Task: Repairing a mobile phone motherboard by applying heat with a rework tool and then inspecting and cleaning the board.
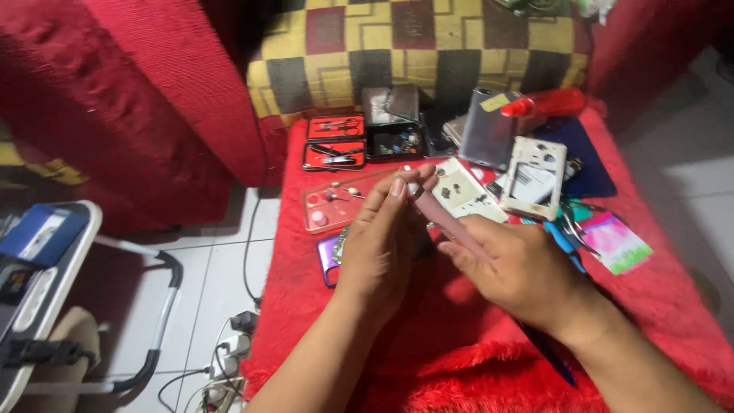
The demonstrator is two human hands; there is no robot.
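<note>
Spanning both grips: pink strip

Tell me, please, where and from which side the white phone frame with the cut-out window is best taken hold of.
Grip the white phone frame by its long outer edges, coming from above and the right. It lies flat on the red furry cover, its thin rails look bendable at the window, and the left side is crowded by the white circuit board.

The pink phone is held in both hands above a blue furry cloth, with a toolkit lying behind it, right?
Not quite: in the head view the cloth is red, not blue. Both hands, left and right, do hold the pink phone, with the toolkit behind.
</note>
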